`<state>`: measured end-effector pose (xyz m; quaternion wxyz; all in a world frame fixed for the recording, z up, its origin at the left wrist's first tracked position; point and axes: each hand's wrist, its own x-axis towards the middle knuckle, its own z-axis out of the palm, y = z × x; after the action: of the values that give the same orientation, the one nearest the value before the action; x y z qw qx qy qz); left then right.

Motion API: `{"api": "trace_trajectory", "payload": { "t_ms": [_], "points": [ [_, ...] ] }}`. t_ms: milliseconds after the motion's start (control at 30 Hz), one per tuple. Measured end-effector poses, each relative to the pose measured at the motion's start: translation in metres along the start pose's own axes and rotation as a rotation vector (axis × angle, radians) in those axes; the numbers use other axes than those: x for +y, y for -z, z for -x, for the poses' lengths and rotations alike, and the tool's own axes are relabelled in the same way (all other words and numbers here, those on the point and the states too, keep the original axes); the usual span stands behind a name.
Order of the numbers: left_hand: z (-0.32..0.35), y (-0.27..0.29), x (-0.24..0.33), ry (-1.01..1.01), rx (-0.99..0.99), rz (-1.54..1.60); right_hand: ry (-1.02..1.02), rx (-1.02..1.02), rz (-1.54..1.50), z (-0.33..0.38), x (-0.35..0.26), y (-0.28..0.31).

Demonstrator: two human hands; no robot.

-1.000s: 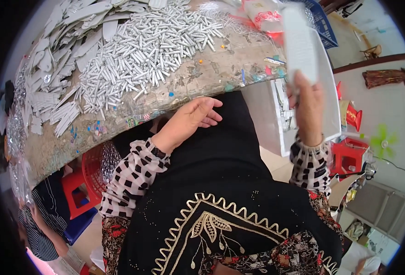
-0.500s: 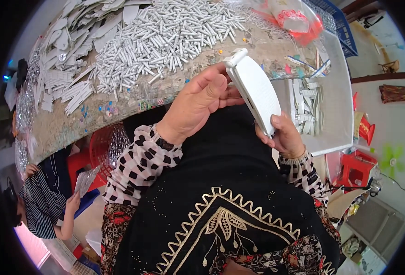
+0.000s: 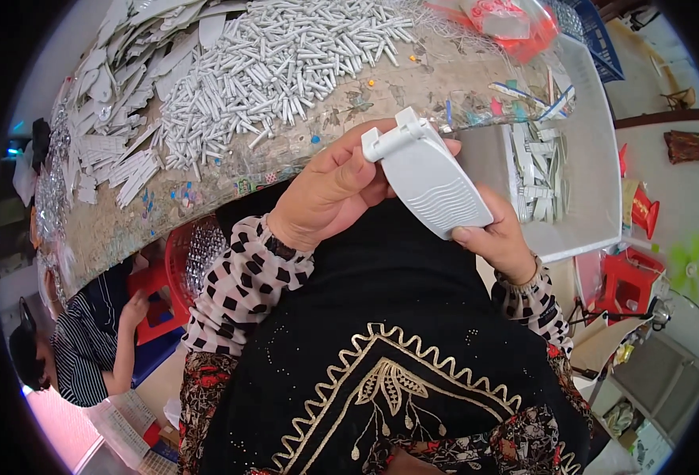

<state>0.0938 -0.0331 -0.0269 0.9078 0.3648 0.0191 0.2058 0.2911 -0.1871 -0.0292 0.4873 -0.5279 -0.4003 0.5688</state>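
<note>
Between my two hands is a white plastic part (image 3: 432, 186), a curved flat paddle with wavy ridges on its face and a hinge-like bar with lugs at its upper end. The fingers of my left hand (image 3: 322, 190) are wrapped behind it, the thumb close to the bar. My right hand (image 3: 503, 237) pinches its lower right corner, thumb in front. The part is tilted in the air above my lap, just off the table's front edge. Some left fingertips are hidden behind it.
A worn table (image 3: 231, 186) bears a heap of short white rods (image 3: 262, 79) and a pile of flat white plastic pieces (image 3: 116, 67). At right stands a white bin (image 3: 587, 214) holding white parts (image 3: 539, 170). A red plastic bag (image 3: 523, 36) lies far right. Another person (image 3: 88, 340) sits at lower left.
The white part has turned from edge-on to show its ridged face, its upper end now lower. My right hand shifted slightly right; the person at left has moved a hand.
</note>
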Motion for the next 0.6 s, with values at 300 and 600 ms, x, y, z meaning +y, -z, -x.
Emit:
{"api": "trace_trajectory", "payload": {
  "t_ms": [300, 600],
  "points": [
    [-0.008, 0.000, 0.000, 0.087, -0.120, -0.014, 0.263, 0.034, 0.342, 0.008, 0.003, 0.001],
    [-0.014, 0.014, -0.009, 0.022, 0.175, -0.377, 0.254, 0.869, 0.215, 0.029, 0.067, 0.045]
  ]
}}
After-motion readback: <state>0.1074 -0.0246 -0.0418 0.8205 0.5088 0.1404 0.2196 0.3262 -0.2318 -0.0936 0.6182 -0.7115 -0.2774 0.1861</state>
